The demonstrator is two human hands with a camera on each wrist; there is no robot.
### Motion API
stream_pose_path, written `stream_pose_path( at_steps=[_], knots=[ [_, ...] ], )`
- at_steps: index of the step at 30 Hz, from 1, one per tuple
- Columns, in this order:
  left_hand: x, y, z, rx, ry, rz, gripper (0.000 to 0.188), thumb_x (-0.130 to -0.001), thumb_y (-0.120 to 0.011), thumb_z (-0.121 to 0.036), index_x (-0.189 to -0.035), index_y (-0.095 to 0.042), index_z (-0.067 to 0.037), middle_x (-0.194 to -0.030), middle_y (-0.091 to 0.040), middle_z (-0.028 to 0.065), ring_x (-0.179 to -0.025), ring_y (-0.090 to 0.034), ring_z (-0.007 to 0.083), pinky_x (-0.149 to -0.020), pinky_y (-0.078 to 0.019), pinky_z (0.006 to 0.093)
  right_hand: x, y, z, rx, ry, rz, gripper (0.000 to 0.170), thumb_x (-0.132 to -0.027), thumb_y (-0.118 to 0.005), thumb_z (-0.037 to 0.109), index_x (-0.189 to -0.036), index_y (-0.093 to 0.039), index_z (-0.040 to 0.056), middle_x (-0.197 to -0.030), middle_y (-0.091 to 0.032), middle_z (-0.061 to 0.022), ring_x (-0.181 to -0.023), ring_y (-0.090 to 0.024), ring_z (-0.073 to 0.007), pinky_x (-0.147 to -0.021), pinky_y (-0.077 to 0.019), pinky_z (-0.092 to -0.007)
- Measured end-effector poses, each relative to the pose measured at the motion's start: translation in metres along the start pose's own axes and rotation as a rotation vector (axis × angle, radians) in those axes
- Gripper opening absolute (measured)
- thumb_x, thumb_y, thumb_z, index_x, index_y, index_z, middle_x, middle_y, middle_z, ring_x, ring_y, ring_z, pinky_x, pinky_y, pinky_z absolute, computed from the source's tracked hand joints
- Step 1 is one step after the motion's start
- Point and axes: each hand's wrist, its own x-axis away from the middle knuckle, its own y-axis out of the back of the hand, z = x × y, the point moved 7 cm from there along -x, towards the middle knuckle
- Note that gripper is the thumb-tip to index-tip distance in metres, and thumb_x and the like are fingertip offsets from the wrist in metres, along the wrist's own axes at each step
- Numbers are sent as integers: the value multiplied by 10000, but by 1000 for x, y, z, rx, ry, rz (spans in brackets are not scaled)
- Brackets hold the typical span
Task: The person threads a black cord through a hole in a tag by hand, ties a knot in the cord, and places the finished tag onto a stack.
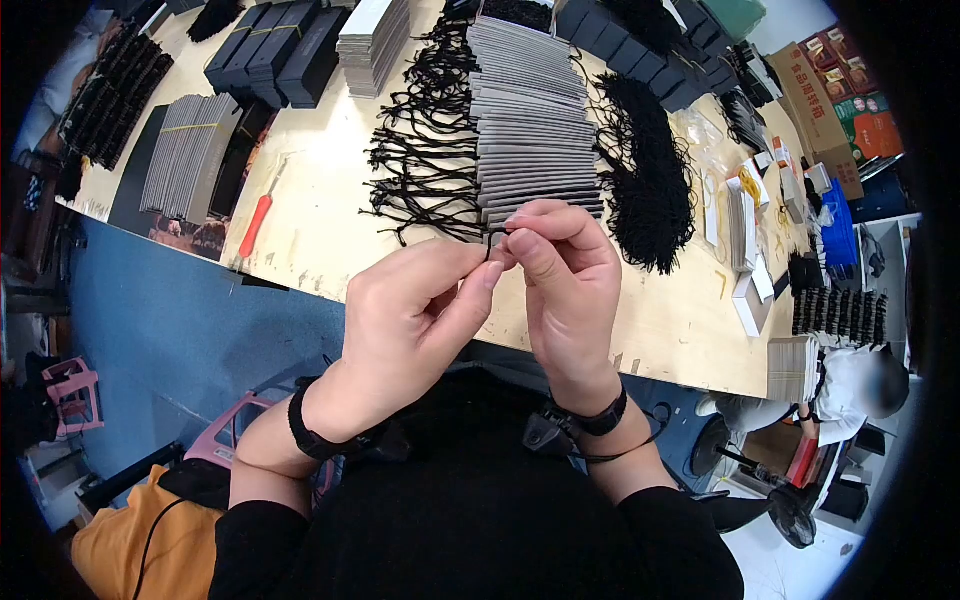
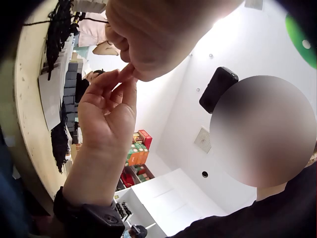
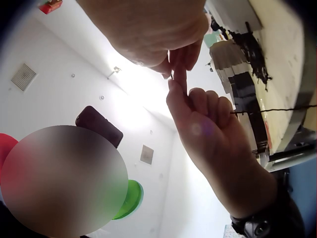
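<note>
Both hands meet above the table's near edge. The left hand (image 1: 405, 315) pinches a thin black cord (image 1: 489, 245) between thumb and forefinger; the right hand (image 1: 570, 290) pinches the same cord close by, their fingertips nearly touching. In the right wrist view a length of dark cord (image 3: 277, 109) trails out from the left hand (image 3: 213, 129). Just beyond the fingers lies a long row of grey strips (image 1: 530, 110), with black knotted cords (image 1: 425, 150) spread from its left side. How the cord is looped between the fingertips is too small to tell.
A black cord bundle (image 1: 648, 170) lies right of the row. Toward the left are a red-handled tool (image 1: 257, 225) and a banded grey stack (image 1: 190, 155). Dark boxes (image 1: 275, 50) stand farther back. White boxes (image 1: 745, 230) are at the right; another person (image 1: 845, 400) is beyond.
</note>
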Motion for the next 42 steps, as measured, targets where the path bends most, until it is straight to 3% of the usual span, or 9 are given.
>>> stream_pose_path(
  at_steps=[4,7,10,11,13,17,23,29,42],
  knots=[
    [-1,1,0,-43,5,8,55,-767,-606,-52,-796,-613,-6,-581,-515,67,-463,-466,143,-435,-368,243,2,-1,-1,10,-9,-26,104,-791,-600,-9,-882,-549,-10,-888,-582,-91,-784,-584,-119,-708,-507,-237],
    [-2,-4,-2,-51,-56,118,81,-791,-597,-65,-839,-595,0,-606,-521,33,-489,-464,99,-432,-355,229,1,-1,1,18,-9,-1,114,-787,-596,-26,-887,-543,-10,-883,-593,-97,-798,-586,-127,-712,-505,-240],
    [4,-14,23,635,401,177,165,-884,-511,-171,-932,-556,-20,-649,-485,-53,-551,-404,8,-468,-327,164,-1,-1,5,59,29,13,110,-775,-600,-43,-866,-548,-8,-888,-594,-102,-812,-583,-125,-732,-493,-233],
    [2,-10,23,635,401,177,165,-884,-511,-171,-932,-556,-20,-649,-485,-53,-551,-404,8,-468,-327,164,-1,0,5,58,29,13,110,-775,-600,-43,-866,-548,-8,-888,-594,-102,-812,-583,-125,-732,-493,-233],
    [2,-14,26,905,534,250,183,-894,-500,-199,-906,-568,-30,-641,-481,-51,-555,-391,1,-480,-317,146,-2,-1,12,218,152,35,113,-767,-604,-55,-859,-556,-9,-885,-595,-102,-823,-581,-123,-739,-481,-227],
    [-5,-8,23,770,444,61,132,-862,-557,-136,-886,-586,-9,-638,-476,-71,-550,-369,-18,-477,-272,135,-4,-1,14,216,175,53,111,-762,-612,-54,-853,-568,-7,-895,-594,-95,-810,-575,-112,-729,-475,-215],
    [-9,1,11,587,284,-61,57,-816,-597,-48,-850,-588,-3,-615,-441,-85,-555,-343,-12,-494,-254,144,-5,2,13,60,161,-44,117,-758,-622,-51,-851,-577,4,-928,-550,-65,-805,-540,-82,-717,-457,-190],
    [-12,-1,7,578,228,-74,60,-810,-604,-54,-832,-585,-1,-603,-430,-89,-545,-334,-13,-486,-248,146,-4,-2,19,92,239,-25,118,-757,-615,-66,-848,-573,-4,-934,-532,-67,-816,-536,-94,-727,-455,-198],
    [-10,1,7,591,280,-91,64,-814,-599,-60,-786,-574,-8,-596,-438,-87,-538,-339,-17,-478,-251,144,2,-10,29,256,387,-12,155,-716,-647,-80,-830,-580,1,-925,-525,-82,-832,-530,-116,-719,-457,-208]
  ],
)
